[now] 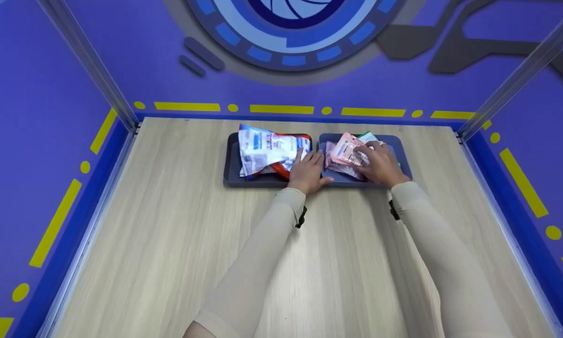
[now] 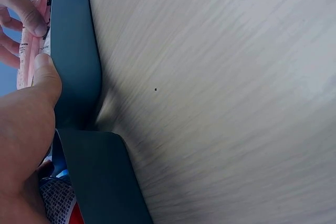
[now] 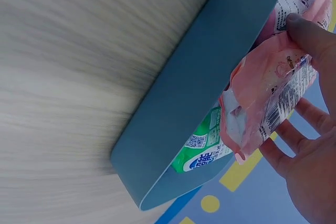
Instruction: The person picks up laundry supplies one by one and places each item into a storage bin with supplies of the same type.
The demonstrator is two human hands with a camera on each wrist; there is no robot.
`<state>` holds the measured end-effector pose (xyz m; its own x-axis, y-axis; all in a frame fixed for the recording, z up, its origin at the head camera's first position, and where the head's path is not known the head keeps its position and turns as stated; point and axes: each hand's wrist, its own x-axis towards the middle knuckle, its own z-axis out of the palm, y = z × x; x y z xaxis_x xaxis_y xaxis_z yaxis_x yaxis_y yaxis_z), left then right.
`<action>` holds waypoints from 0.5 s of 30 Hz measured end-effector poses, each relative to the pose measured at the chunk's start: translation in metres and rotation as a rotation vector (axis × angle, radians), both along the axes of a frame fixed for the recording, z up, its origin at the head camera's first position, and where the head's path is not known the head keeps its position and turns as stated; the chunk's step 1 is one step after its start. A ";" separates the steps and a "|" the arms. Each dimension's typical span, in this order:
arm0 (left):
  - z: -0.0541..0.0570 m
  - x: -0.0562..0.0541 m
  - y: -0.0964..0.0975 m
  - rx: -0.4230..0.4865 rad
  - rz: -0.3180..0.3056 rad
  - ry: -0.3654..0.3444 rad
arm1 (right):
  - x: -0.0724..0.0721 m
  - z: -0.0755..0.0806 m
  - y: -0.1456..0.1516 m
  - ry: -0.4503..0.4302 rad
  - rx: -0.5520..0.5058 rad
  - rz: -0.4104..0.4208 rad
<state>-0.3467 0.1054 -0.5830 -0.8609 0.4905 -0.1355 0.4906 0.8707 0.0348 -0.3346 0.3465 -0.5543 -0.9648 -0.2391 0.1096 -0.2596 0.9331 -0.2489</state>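
My right hand (image 1: pixel 380 164) pinches a pink printed packet (image 3: pixel 278 82) between thumb and fingers, over the right grey tray (image 1: pixel 400 152). Beneath it in that tray lie other pink packets, and a green-and-white packet (image 3: pixel 202 145) shows near one end. My left hand (image 1: pixel 307 173) lies over the inner end of the left grey tray (image 1: pixel 232 164), its fingers extended and its thumb pointing toward the right tray. In the left wrist view the left thumb appears beside the pink packaging; whether it touches cannot be told. A white-and-blue packet (image 1: pixel 260 150) and something red (image 1: pixel 281 172) fill the left tray.
Both trays stand side by side near the back of a wood-grain table (image 1: pixel 169 225). Behind it rises a purple-blue wall (image 1: pixel 281 94) with yellow marks; similar panels flank both sides, with metal posts (image 1: pixel 94 61) at the corners.
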 end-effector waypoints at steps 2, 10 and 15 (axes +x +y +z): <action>0.000 0.000 0.000 0.002 -0.001 -0.002 | 0.000 0.000 0.000 -0.013 0.004 -0.003; -0.001 -0.002 0.000 0.007 -0.005 -0.017 | 0.002 0.000 0.001 -0.062 -0.006 -0.018; -0.002 -0.003 0.001 0.014 -0.003 -0.020 | 0.003 -0.001 0.001 -0.046 -0.032 -0.010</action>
